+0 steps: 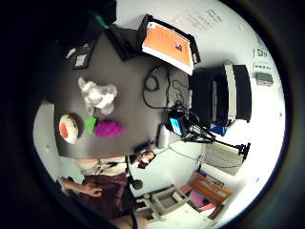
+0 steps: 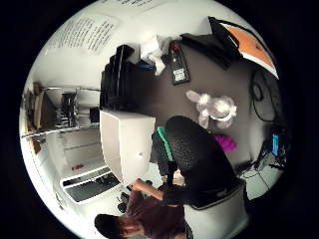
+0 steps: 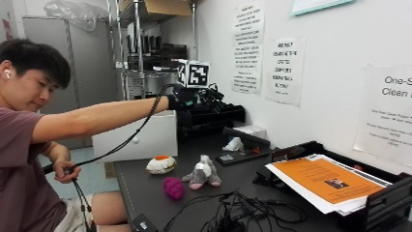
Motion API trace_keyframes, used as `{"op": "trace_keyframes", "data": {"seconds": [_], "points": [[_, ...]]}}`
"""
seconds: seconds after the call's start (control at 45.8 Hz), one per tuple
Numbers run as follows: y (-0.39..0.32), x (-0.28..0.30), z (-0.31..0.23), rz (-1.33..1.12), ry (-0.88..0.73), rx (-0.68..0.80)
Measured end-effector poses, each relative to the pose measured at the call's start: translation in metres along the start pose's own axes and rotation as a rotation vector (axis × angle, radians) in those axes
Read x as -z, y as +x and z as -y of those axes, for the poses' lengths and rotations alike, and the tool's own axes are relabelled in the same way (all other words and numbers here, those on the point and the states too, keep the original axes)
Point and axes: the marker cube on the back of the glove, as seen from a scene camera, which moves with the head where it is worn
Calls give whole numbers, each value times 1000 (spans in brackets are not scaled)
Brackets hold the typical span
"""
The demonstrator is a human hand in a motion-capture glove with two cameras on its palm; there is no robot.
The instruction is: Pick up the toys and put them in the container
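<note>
White container [image 3: 135, 137] stood at the worktop's [image 3: 212, 186] far end. Plush bunny [image 3: 204, 172], white-and-orange toy [image 3: 160, 165] and purple toy [image 3: 172, 187] lay mid-worktop. Gloved right hand [image 3: 183, 99] hung high above the container, finger state indiscernible. Best to descend squarely onto one toy.

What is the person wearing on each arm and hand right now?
The right hand wears a black glove with a textured surface, and a black cable runs from it down along the arm. The right arm is bare below a short maroon sleeve. The left hand is bare, without a glove.
</note>
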Motion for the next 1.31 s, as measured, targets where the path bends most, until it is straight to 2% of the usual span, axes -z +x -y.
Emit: {"op": "trace_keyframes", "data": {"seconds": [0.327, 0.677, 0.786, 0.895, 1.135, 1.31], "points": [[-12, -54, 35, 7, -72, 70], [-7, -205, 56, -130, -272, 61], [3, -234, 53, -275, -349, 42], [13, -246, 48, -328, -298, 53], [12, -250, 49, -170, -185, 75], [10, -243, 52, -278, -195, 63]]}}
